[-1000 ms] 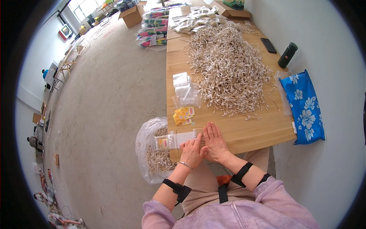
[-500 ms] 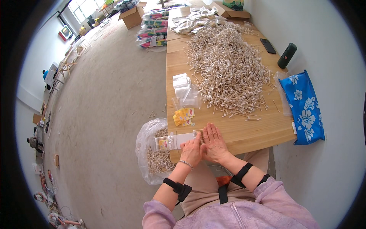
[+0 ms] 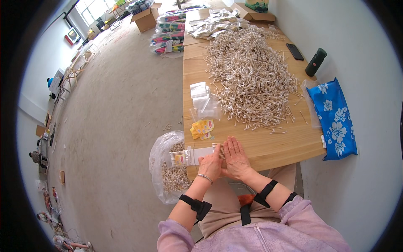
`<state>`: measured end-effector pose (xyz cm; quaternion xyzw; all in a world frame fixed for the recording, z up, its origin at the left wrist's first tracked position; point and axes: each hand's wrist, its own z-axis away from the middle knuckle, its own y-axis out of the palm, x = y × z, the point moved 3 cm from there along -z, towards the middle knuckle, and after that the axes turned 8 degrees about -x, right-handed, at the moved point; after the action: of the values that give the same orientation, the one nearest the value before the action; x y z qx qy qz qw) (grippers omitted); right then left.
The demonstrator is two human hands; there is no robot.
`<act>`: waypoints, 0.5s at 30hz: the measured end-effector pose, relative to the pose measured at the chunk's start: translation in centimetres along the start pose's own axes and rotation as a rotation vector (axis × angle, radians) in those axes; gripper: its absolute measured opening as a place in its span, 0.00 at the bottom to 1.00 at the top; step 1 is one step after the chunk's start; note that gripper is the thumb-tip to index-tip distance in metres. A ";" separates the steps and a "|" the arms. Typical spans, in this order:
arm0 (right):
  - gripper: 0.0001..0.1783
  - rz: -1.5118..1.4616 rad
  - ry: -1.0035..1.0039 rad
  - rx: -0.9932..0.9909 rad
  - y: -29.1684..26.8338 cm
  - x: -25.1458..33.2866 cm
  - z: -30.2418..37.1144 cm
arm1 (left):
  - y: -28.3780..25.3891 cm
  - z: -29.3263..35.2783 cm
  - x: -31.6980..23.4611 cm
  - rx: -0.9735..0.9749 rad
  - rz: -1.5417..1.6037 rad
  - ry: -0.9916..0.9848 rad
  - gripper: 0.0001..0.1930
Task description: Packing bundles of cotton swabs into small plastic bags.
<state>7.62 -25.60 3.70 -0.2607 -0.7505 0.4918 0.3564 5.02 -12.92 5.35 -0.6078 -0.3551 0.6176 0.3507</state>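
A row of cotton swabs (image 3: 219, 146) lies near the table's front left corner, partly hidden under my fingers. My left hand (image 3: 210, 165) rests on the row, its index finger stretched over the sticks and its thumb apart. Flat on the wood, my right hand (image 3: 237, 159) presses its edge against the right side of the swabs, fingers straight. To the left, a clear plastic bag (image 3: 201, 156) reaches from my left hand to the table edge. A packed bundle of swabs with a yellow card (image 3: 180, 158) sits at that bag's far left end, overhanging the edge.
A big heap of loose swabs (image 3: 252, 75) covers the table's middle. Yellow cards (image 3: 202, 128) and empty clear bags (image 3: 203, 101) lie at the left edge. Rightward are a phone (image 3: 294, 51), a dark bottle (image 3: 316, 62) and a blue flowered pack (image 3: 334, 119). A swab-filled sack (image 3: 157, 168) stands below.
My hands have barely shifted; both stay against the row of swabs. Nothing else has visibly moved.
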 end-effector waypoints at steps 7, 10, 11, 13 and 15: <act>0.55 0.012 -0.007 -0.004 0.0 0.0 0.0 | -0.2 -0.1 -0.3 -0.011 0.007 -0.033 0.32; 0.55 -0.016 0.008 -0.009 -0.1 -0.3 0.1 | -0.8 -0.6 -1.0 0.032 -0.020 -0.091 0.33; 0.55 -0.016 0.008 -0.011 -0.1 -0.2 0.1 | -0.9 -0.6 -1.0 0.055 -0.033 -0.122 0.33; 0.54 -0.040 0.007 -0.021 -0.1 -0.2 0.0 | -0.2 -0.7 -0.5 0.037 -0.058 -0.089 0.33; 0.54 -0.015 0.006 -0.016 -0.1 0.0 0.0 | 0.6 -0.7 0.4 0.017 -0.086 -0.057 0.33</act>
<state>7.56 -25.63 3.81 -0.2591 -0.7554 0.4822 0.3601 5.70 -12.87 4.68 -0.5710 -0.3856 0.6221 0.3719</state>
